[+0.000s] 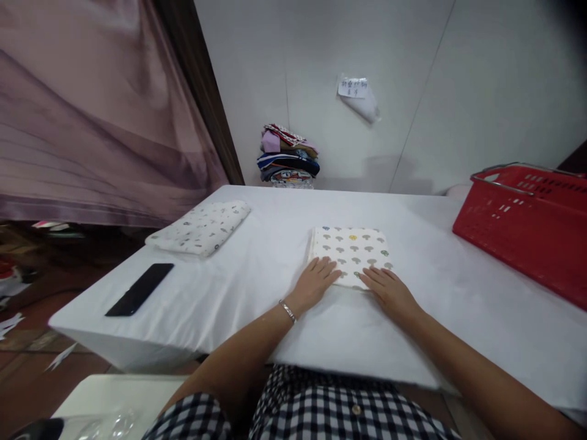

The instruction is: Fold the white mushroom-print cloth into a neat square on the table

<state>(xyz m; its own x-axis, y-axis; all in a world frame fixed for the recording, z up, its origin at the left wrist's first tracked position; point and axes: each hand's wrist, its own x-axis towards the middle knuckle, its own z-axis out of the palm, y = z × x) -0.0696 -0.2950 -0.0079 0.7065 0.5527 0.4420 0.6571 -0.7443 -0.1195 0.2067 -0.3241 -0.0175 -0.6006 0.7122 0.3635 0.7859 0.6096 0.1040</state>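
Observation:
A folded white cloth printed with grey mushrooms and a few coloured ones lies flat in front of me. My left hand rests on its near left corner with the fingers stretched out. On the near right corner lies my right hand, its fingers also flat and extended. Neither hand grips the cloth; both press on its top. Another folded white cloth with small dark prints sits at the table's left side, apart from my hands.
The white-covered table carries a black phone-like slab at left and a red basket at right. Folded clothes are stacked beyond the far edge. A pink curtain hangs at left. A pale stool stands near left.

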